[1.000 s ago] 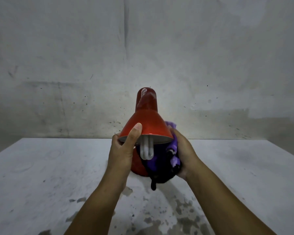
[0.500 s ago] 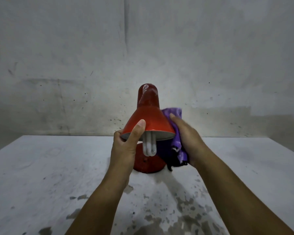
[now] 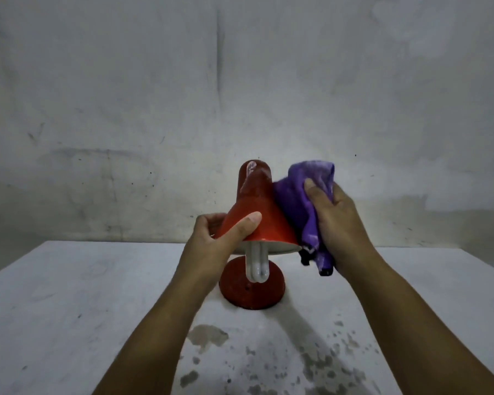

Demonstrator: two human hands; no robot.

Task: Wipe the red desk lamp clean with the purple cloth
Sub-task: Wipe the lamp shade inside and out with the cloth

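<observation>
While left hand (image 3: 211, 243) grips lamp shade (image 3: 257, 220), right hand fingers (image 3: 315, 192) press purple cloth (image 3: 300, 201) against it.

left hand (image 3: 214, 240) clamped, right hand (image 3: 337, 223) gripping, forearms extended.

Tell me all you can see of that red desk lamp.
The red desk lamp has a glossy cone shade with whitish smudges near its cap, a white folded-tube bulb hanging out, and a round red base on the stained white table. The left hand grips the shade's rim; the right hand presses a purple cloth against its right side.
</observation>
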